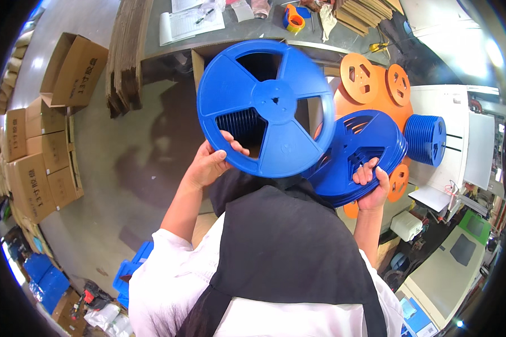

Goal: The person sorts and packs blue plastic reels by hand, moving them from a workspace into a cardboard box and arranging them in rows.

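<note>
A large flat blue reel (275, 101) with wide cut-outs faces up in front of me. My left hand (216, 157) pinches its rim at the lower left, thumb on the face and fingers through a cut-out. To its right, a tilted stack of blue reels (371, 132) is held by my right hand (372, 185), its fingers curled through an opening at the near edge. The single reel overlaps the stack's left side; whether they touch I cannot tell. Through the reel's lower-left cut-out shows a row of thin blue ridged edges (239, 122), mostly hidden.
Beyond the stack stands an orange fixture (383, 84) with round plates and a blue reel pack (425, 140) on rods. A grey worktable (253, 28) holds papers and a tape roll (293, 21). Flat cardboard (126, 56) leans left; cartons (39, 163) stand farther left.
</note>
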Available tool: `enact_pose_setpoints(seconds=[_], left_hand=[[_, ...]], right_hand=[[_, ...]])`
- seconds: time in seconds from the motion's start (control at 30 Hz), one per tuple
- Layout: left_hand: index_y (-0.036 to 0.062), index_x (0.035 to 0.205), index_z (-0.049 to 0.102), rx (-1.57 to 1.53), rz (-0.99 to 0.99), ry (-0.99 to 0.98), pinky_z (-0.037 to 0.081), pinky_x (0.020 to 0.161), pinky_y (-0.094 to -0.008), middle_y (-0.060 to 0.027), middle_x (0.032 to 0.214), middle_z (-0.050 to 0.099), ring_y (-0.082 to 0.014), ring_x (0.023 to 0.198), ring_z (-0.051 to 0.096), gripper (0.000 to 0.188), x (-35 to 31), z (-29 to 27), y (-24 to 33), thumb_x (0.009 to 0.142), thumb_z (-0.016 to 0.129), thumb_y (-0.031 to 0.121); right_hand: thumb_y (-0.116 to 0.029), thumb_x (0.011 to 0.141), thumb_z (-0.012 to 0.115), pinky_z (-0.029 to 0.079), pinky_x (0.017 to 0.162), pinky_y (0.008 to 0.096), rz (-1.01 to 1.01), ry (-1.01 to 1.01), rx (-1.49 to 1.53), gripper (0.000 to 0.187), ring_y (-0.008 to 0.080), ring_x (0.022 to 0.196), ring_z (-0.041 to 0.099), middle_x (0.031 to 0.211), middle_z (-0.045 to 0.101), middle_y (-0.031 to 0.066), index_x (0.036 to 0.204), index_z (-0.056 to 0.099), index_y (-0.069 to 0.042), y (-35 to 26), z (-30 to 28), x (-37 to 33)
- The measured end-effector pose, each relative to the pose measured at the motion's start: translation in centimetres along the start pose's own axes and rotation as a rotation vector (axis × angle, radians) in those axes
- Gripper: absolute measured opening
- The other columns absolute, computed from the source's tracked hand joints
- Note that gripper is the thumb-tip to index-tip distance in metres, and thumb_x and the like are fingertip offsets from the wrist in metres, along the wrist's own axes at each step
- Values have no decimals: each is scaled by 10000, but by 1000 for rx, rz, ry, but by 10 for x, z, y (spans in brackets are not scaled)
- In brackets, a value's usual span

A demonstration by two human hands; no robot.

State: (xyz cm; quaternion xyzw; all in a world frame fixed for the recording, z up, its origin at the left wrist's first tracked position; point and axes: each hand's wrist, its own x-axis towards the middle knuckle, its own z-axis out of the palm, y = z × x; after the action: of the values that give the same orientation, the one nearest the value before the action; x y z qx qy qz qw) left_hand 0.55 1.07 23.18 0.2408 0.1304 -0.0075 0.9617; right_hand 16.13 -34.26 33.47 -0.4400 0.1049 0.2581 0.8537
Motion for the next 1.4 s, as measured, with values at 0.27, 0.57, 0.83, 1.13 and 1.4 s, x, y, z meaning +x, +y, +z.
enact_pose_setpoints(seconds=[0.27, 0.57, 0.83, 1.13, 1.4], left_hand=[[60, 988, 473, 578, -125, 223, 497, 815, -325, -93, 884, 614, -203, 860, 629, 227, 37, -60, -11, 824, 626, 27], [74, 971, 453, 489, -17, 477, 461, 670, -265, -126, 890, 639, -147, 702, 578, 231, 68, -111, -34, 846, 646, 59], [89, 1003, 470, 434, -65, 527, 459, 721, -297, -140, 979, 639, -157, 747, 583, 239, 80, -118, -9, 852, 654, 75], [98, 1021, 478, 487, -131, 610, 484, 752, -309, -149, 1018, 638, -175, 788, 607, 222, 104, -134, 12, 869, 639, 83], [86, 1031, 488, 479, -145, 610, 492, 799, -331, -157, 1056, 622, -203, 843, 618, 215, 132, -173, 17, 876, 637, 92]], right_hand=[[-190, 852, 577, 394, 619, 281, 54, 23, -7, 191, 126, 596, 432, 659, 452, 15, 973, 519, -53, 5, 1, 3], [-164, 851, 557, 402, 580, 284, 39, 74, -109, 180, 133, 557, 438, 639, 446, 18, 976, 506, -43, 5, -13, 7], [-61, 805, 592, 437, 544, 274, 113, 316, -817, 73, 133, 542, 513, 646, 518, 46, 848, 543, -28, 45, -100, 54], [-204, 706, 713, 498, 765, 340, 248, 349, -1443, 415, 237, 821, 662, 887, 675, 149, 1051, 621, 8, 154, -247, 125], [-288, 657, 796, 469, 901, 425, 263, 483, -1729, 691, 392, 1039, 588, 1118, 609, 246, 1206, 535, 41, 191, -271, 120]])
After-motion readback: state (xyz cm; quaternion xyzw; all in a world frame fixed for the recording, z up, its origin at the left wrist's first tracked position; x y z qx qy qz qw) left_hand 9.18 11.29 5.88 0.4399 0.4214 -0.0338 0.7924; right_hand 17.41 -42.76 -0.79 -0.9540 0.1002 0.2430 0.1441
